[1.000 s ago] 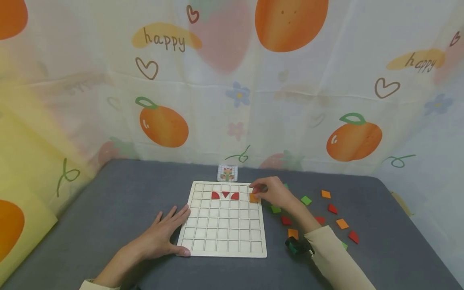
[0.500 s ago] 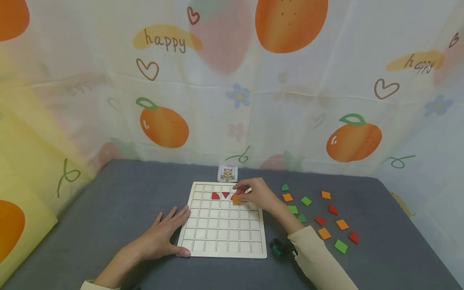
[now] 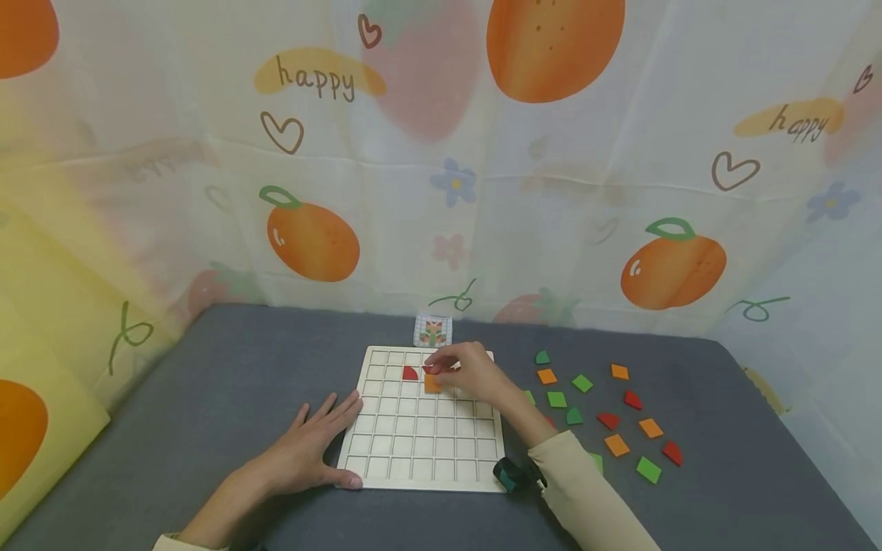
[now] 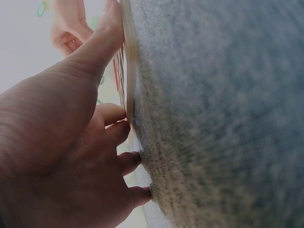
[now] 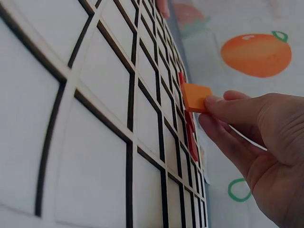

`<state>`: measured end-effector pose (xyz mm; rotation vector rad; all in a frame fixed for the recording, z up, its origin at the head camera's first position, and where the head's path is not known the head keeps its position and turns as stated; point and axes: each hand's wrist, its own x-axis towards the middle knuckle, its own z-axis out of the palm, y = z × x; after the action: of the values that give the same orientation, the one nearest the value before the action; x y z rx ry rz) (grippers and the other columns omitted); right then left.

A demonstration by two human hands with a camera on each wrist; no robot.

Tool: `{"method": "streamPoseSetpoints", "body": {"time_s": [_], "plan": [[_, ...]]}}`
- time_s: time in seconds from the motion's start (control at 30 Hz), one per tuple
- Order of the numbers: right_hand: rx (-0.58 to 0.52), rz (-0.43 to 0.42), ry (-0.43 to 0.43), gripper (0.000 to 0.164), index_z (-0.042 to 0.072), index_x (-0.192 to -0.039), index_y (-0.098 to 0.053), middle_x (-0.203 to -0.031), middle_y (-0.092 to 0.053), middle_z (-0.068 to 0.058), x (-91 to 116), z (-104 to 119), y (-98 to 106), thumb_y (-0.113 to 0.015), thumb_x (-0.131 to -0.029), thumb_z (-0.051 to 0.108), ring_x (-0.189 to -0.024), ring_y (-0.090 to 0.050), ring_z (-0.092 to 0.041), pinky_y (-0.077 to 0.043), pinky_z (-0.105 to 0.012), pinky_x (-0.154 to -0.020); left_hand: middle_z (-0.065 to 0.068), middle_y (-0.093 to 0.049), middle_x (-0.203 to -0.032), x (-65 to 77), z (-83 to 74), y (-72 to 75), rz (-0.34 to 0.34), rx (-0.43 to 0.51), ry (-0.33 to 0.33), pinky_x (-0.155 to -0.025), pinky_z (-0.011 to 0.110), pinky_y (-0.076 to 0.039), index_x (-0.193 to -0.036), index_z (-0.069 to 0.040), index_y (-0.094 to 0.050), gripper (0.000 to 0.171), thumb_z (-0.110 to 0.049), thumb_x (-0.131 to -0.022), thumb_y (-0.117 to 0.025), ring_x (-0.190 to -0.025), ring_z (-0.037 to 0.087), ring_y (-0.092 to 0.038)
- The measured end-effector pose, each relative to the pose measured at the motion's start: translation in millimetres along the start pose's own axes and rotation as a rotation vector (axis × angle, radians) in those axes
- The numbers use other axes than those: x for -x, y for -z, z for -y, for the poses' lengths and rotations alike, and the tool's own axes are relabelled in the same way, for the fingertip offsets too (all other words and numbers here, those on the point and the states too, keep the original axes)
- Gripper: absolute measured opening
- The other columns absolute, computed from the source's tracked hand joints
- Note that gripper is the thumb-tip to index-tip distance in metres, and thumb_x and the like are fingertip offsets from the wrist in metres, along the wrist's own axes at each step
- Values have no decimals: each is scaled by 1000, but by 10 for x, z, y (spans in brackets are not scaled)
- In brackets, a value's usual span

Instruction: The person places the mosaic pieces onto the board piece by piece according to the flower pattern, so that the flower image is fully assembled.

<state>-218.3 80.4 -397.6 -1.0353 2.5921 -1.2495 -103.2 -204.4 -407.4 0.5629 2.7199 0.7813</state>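
Observation:
A white grid board [image 3: 420, 448] lies on the dark grey table. My left hand [image 3: 306, 450] rests at its left edge, fingers spread, with the thumb on the near left corner. In the right wrist view, my right hand [image 5: 263, 130] pinches an orange square tile [image 5: 194, 98] between thumb and fingers, tilted close over the board. From the head view this tile is above the upper middle cells, beside a red quarter-circle tile [image 3: 409, 373]. Another red piece [image 3: 429, 370] shows at the fingertips, and the right hand covers the cells to its right.
Several green, orange and red tiles lie scattered right of the board, among them a green square [image 3: 648, 470] and an orange square [image 3: 616, 445]. A small pattern card [image 3: 432, 330] sits behind the board's far edge. A printed cloth [image 3: 448, 153] hangs at the back.
My right hand has moved left over the board's upper rows, from its right edge to the middle, carrying the orange tile. The left hand stays in place.

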Motion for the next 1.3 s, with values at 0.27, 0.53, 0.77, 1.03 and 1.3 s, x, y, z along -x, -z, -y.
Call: {"method": "streamPoseSetpoints", "body": {"time_s": [0.27, 0.53, 0.77, 1.03, 1.3], "plan": [[-3, 2, 1, 21, -1, -105, -72, -90, -71, -5, -23, -4, -78, -72, -85, -4, -84, -66, -16, -52, -22, -75, 13, -21, -162, 3, 1, -3, -7, -5, 1, -109, 71, -1, -154, -5, -27, 116, -58, -66, -81, -146, 47, -10], [39, -7, -43, 21, 2, -104, -73, -87, -71, -2, -21, -12, -145, -74, -84, -1, -80, -66, -14, -53, -24, -75, 12, -21, -162, -7, 3, -3, -3, -1, 6, -109, 70, 0, -155, -6, -27, 116, -58, -66, -81, -146, 46, -9], [59, -24, -49, 19, 3, -102, -74, -84, -70, -2, -15, -12, -174, -75, -83, -1, -78, -66, -14, -52, -24, -73, 12, -21, -162, -11, 15, -12, -4, -6, 2, -109, 70, 0, -155, -5, -27, 116, -59, -66, -80, -146, 47, -9], [68, -38, -34, 17, 3, -101, -74, -84, -71, -3, -2, -18, -196, -74, -84, 1, -77, -66, -14, -52, -25, -72, 12, -21, -162, -8, 22, -15, -4, -12, 0, -109, 70, -1, -155, -6, -27, 116, -60, -66, -80, -146, 47, -10], [81, -39, -23, 19, 2, -101, -73, -85, -72, -5, -13, -10, -197, -75, -83, -3, -78, -67, -15, -53, -26, -73, 13, -21, -162, -17, 19, -15, -1, -13, 6, -109, 70, -1, -155, -6, -27, 116, -59, -66, -80, -146, 47, -10]]}}
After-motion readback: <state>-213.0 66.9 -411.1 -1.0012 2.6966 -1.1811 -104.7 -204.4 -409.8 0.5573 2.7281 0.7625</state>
